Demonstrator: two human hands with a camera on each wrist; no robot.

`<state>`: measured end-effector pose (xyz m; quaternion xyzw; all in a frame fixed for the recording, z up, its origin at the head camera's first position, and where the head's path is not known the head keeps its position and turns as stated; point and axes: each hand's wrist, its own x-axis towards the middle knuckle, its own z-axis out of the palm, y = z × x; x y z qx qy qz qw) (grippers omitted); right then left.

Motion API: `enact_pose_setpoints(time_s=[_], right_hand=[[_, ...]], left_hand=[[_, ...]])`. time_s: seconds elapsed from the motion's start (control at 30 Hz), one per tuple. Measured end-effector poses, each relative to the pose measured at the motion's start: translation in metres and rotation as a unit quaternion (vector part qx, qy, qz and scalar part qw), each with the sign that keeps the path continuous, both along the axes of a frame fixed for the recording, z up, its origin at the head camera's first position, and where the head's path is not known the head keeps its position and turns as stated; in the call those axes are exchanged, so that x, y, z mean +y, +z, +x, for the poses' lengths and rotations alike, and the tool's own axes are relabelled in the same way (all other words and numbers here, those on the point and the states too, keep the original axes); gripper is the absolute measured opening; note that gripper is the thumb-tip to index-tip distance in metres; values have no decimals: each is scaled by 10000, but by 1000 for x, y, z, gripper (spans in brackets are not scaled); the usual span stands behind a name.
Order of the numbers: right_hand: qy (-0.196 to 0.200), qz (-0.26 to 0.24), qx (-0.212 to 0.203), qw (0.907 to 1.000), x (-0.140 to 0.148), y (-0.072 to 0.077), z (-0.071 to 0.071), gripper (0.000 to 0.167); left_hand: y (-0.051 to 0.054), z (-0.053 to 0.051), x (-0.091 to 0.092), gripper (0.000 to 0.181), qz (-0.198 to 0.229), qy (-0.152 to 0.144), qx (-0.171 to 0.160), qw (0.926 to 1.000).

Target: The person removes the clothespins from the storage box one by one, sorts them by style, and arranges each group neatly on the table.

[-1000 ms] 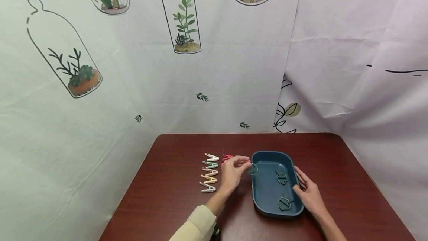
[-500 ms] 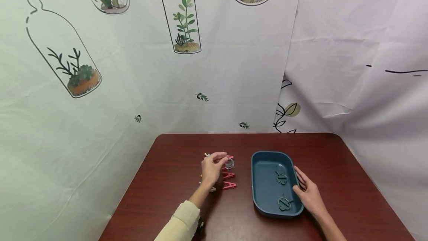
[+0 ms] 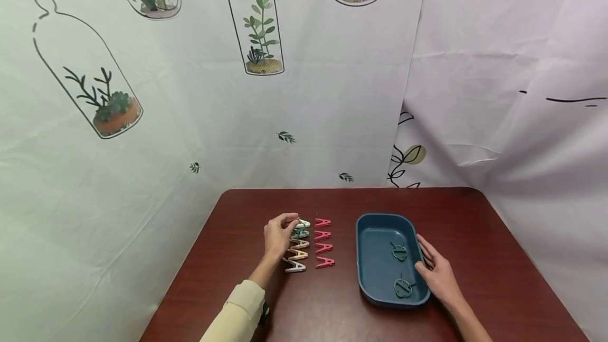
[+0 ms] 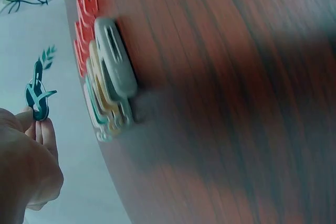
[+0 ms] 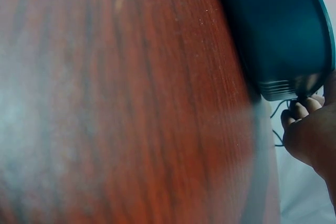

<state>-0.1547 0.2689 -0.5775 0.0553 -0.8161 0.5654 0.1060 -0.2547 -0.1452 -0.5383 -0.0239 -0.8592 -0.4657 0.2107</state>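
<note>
My left hand [image 3: 279, 236] pinches a small dark green ring-shaped clip [image 4: 38, 95] between thumb and fingertips. It is raised above the upper left of a column of pale clothespins; in the head view the clip overlaps the green clothespin [image 3: 302, 235]. The right hand [image 3: 439, 273] holds the right wall of a blue tray [image 3: 359, 268], thumb at the rim and fingers along the outside. Two green ring-shaped pieces with a bar across them lie in the tray, one towards the back [image 3: 399, 252] and one towards the front [image 3: 403, 288].
The pale column includes white [image 3: 295, 266], yellow [image 3: 298, 254] and green clothespins. Several red clothespins [image 3: 324, 248] form a second column between it and the tray. Everything stands on a dark reddish-brown table [image 3: 332, 305], with a printed white cloth [image 3: 332, 120] hanging behind.
My left hand has moved left with the green clip, from the tray's left rim, across the red clothespins, to the pale ones. The right hand stays on the tray.
</note>
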Motion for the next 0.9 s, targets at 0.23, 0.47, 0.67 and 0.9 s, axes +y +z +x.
enact_pose_setpoints(time_s=[0.23, 0.47, 0.67, 0.9], right_hand=[[-11, 28, 9, 10000, 0, 1, -1, 70], [0, -12, 25, 10000, -1, 1, -1, 70], [9, -78, 63, 9999, -1, 2, 0, 70], [11, -91, 141, 9999, -2, 0, -1, 71]], left_hand=[[-2, -6, -17, 14, -114, 278, -100, 9995], [-10, -14, -32, 16, -158, 525, -40, 9985], [-13, -16, -41, 17, -245, 710, -176, 9970], [-18, -20, -54, 16, -478, 713, -227, 9961]])
